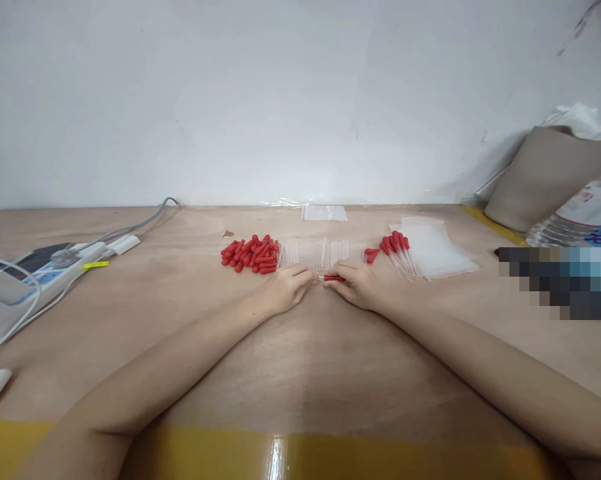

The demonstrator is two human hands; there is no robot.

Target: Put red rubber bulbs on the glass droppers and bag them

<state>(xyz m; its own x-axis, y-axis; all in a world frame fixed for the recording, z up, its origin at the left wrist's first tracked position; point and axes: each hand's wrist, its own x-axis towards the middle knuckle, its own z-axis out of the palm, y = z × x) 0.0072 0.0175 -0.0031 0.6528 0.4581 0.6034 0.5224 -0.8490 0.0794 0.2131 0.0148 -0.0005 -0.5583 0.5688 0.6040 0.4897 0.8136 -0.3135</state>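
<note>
My left hand [291, 287] is closed on a thin clear dropper tube, mostly hidden by the fingers. Facing it, my right hand [354, 283] pinches a red rubber bulb [334, 278]. The tube's end meets the bulb's mouth between both hands; how far it sits inside I cannot tell. Just beyond the hands lies a row of clear tubes [341, 251]. A heap of loose red bulbs [253, 252] is left of the row, and a couple more red bulbs [371, 255] rest at its right end. Several droppers with red bulbs [395, 243] lie fanned out further right.
Clear plastic bags [437, 250] lie under and beside the droppers. A small white bag [325, 213] is near the wall. At left are a power strip [55, 272] and cables; at right, a grey-brown container [540, 177] and a water bottle [575, 213].
</note>
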